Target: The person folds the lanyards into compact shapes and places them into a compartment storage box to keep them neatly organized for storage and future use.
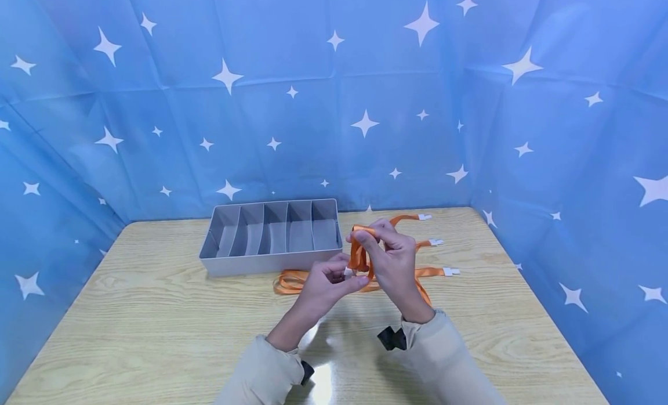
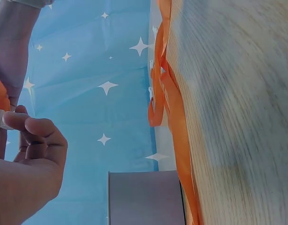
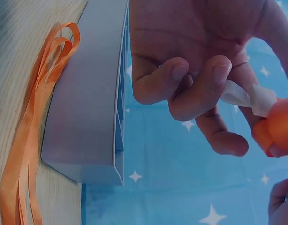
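Note:
An orange lanyard (image 1: 358, 255), gathered into a folded bundle, is held above the table between both hands. My right hand (image 1: 392, 260) pinches the upper end of the folded strap between thumb and fingers. Lower and to the left, my left hand (image 1: 327, 284) holds the bundle's white plastic clip (image 3: 249, 98) at its fingertips. In the right wrist view, several fingers of the left hand (image 3: 195, 79) curl loosely beside the clip. More orange lanyards (image 1: 432, 272) lie flat beneath and behind the hands, their white clips pointing right; the hands hide their middle parts.
A grey box (image 1: 271, 262) with several compartments stands behind and left of the hands, near the back of the wooden table (image 1: 156, 312). Looped lanyard ends (image 1: 290, 282) lie against its front. A blue star-patterned curtain (image 1: 292, 115) hangs around the table.

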The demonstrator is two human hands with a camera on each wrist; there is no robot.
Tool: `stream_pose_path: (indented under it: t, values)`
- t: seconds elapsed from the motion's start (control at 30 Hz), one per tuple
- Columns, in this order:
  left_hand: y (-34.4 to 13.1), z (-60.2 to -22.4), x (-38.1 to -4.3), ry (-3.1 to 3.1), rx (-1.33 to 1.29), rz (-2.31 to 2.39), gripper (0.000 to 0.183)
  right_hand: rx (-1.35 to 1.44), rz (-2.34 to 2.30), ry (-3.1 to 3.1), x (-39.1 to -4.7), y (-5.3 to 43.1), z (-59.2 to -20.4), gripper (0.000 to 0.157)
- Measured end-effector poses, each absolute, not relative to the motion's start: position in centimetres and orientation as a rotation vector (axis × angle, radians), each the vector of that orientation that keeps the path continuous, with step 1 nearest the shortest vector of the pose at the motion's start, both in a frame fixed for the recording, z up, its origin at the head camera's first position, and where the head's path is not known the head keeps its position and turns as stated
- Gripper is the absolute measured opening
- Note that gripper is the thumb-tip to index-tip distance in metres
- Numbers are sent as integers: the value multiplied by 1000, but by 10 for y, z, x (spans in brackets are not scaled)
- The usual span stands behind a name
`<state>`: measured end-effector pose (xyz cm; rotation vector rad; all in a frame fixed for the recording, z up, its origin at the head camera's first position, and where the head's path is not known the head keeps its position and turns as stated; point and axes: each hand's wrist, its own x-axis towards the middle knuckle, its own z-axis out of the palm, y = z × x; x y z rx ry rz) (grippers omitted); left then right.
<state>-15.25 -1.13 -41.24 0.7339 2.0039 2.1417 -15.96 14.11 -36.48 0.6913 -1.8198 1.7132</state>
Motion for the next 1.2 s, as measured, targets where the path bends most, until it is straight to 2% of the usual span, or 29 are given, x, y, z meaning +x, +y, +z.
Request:
stream_pose_path:
  t: [0.1, 0.23, 0.53, 0.9, 1.1, 1.2]
  values:
    - [-11, -412, -153, 2023, 727, 2133, 14, 676, 1698, -1832, -160, 142, -364, 17]
    - [-13, -413, -153, 2051, 740, 2122, 16, 654, 1679, -1846, -161, 144, -364, 13]
    - [-18, -418, -152, 2082, 673, 2147, 16, 564, 1719, -1913, -159, 150, -361, 16]
    - [-20, -419, -150, 2057, 602, 2225, 32, 192, 2206, -1970, -147, 156, -345, 30]
    - [-20, -420, -151, 2053, 597, 2238, 32, 282, 2464, -1966, -146, 167, -342, 26]
    - [-20, -420, -152, 2045, 570, 2248, 33, 422, 2590, -1946, -145, 173, -341, 31]
